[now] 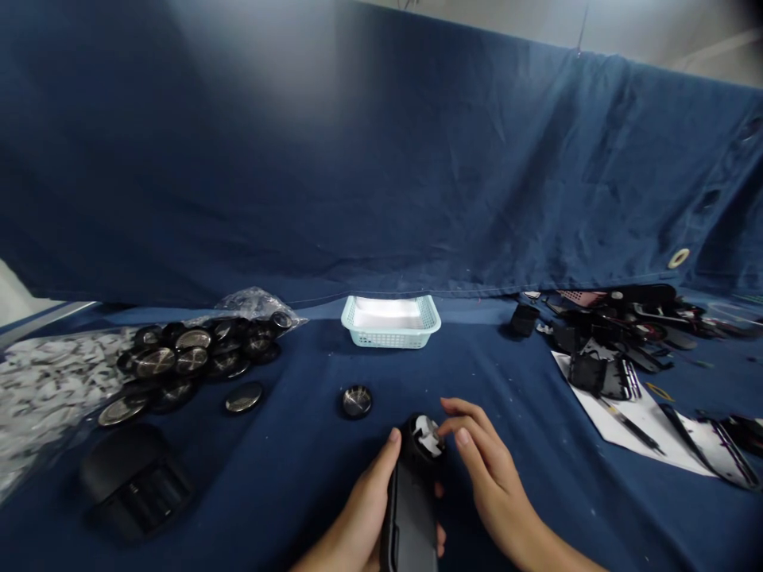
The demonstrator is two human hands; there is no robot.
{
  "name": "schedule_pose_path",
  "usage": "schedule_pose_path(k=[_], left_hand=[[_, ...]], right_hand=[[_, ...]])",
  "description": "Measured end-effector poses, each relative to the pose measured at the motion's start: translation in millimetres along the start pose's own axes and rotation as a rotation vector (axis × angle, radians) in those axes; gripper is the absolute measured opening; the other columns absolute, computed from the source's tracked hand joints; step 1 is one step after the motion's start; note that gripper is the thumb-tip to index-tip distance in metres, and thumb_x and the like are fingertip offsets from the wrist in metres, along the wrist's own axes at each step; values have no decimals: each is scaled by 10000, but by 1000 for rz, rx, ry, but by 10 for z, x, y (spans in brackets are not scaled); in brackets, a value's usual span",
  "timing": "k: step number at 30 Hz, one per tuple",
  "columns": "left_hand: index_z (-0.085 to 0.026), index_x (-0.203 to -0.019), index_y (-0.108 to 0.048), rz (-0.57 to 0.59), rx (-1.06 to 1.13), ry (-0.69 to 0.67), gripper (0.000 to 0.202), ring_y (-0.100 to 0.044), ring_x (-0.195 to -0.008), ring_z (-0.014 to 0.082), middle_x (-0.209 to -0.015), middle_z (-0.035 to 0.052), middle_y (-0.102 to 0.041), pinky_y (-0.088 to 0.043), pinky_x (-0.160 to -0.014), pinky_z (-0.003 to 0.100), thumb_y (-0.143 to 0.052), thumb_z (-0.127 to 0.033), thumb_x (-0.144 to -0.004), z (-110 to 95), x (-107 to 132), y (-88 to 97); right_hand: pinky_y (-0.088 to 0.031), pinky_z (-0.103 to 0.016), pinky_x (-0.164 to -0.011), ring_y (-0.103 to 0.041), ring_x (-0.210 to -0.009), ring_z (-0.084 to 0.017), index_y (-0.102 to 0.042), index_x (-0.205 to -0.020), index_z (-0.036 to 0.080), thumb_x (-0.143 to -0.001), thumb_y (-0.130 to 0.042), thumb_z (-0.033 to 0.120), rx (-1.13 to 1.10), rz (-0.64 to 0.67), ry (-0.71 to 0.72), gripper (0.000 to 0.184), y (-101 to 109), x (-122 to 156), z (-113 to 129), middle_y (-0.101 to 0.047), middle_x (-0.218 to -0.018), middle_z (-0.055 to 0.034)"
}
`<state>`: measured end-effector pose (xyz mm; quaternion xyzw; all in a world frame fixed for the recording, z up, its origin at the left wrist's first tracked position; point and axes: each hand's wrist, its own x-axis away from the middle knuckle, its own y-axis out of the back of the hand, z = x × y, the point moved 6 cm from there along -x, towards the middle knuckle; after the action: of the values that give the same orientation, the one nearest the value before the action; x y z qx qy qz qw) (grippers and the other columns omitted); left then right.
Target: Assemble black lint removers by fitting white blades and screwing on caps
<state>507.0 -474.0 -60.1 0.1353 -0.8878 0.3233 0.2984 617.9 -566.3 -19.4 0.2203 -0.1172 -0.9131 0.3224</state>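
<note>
My left hand (pixel 370 499) is wrapped round a long black plastic device (pixel 415 512) with a round head at its far end. Inside that round head sits a white part (pixel 427 435) with an irregular outline. My right hand (pixel 489 470) is at the right side of the head, its index fingertip at the rim of the opening and its other visible fingers spread; nothing shows in its grasp. Just beyond the device, a round black cap (pixel 357 401) with a shiny patterned face lies on the blue cloth.
A pale blue basket (pixel 390 340) stands at the back. Shiny round caps (pixel 194 359) are heaped at left, beside a bag of white parts (pixel 56 381) and a blurred black housing (pixel 134 481). At right lie black parts (pixel 587 372), white paper (pixel 608 425) and a pen-like tool (pixel 635 429).
</note>
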Motion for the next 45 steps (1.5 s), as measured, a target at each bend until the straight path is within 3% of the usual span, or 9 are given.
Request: schedule_pose_path(k=[5,10,15,20,23,29,35,38,45], left_hand=[[-61,-844,-698,23,32,-19,849,-648,-504,198,-583,150,-678,-474,-519,247,-329,-824,-781,5,-34,18],[-77,-845,-685,35,38,-13,849,-642,-477,212,-550,153,-674,-480,-495,260,-294,-829,-787,0,-24,-8],[-66,-847,-684,97,94,2,790,-659,-499,205,-566,154,-684,-483,-507,240,-352,-783,-818,-35,3,13],[-70,-882,-681,122,293,-145,652,-644,-475,197,-657,112,-708,-501,-477,281,-418,-666,-882,-132,-51,103],[-58,-867,-677,109,354,-233,581,-640,-485,192,-723,112,-713,-516,-481,302,-450,-591,-907,-188,-39,138],[-58,-962,-687,207,380,-516,514,-661,-569,214,-900,158,-727,-561,-608,381,-406,-488,-951,-612,290,248],[-90,-1000,-686,107,519,-732,450,-710,-711,245,-940,177,-729,-576,-748,445,-343,-382,-990,-1053,507,735],[-116,-1004,-680,15,579,-786,429,-711,-736,248,-946,170,-726,-581,-727,440,-344,-382,-985,-1145,460,986],[-125,-978,-662,-96,637,-778,383,-681,-671,215,-906,149,-710,-567,-648,388,-382,-385,-959,-1172,420,1242]], right_hand=[[-426,-348,-991,-512,-1192,-245,-673,-941,259,-988,-367,421,-23,42,64,349,-14,42,60,-494,-1281,-74],[-416,-399,-1036,-441,-1288,-253,-604,-1197,342,-991,-363,396,76,160,132,322,-98,51,105,-407,-1405,-55],[-366,-503,-1042,-430,-1286,-277,-627,-1124,323,-991,-371,355,284,54,191,291,-19,-71,87,-454,-1381,-62],[-245,-541,-1084,-551,-1128,-233,-621,-1040,269,-971,-392,234,434,71,545,241,-10,4,322,-614,-1162,-56],[-313,-500,-1047,-568,-1098,-231,-577,-1132,232,-949,-411,227,432,142,711,247,-81,94,426,-616,-1168,-83],[-476,-388,-858,-612,-976,-213,-601,-973,209,-971,-387,224,435,37,521,214,-237,-198,313,-643,-1041,-93],[-452,-448,-955,-536,-1172,-286,-556,-1219,224,-880,-587,367,563,241,457,369,-817,-587,296,-534,-1315,-130],[-440,-484,-953,-531,-1180,-315,-498,-1322,255,-823,-649,446,612,381,487,554,-1095,-670,290,-498,-1391,-125],[-424,-436,-912,-545,-1090,-258,-544,-1267,268,-902,-544,323,612,448,507,369,-1236,-659,239,-560,-1278,-86]])
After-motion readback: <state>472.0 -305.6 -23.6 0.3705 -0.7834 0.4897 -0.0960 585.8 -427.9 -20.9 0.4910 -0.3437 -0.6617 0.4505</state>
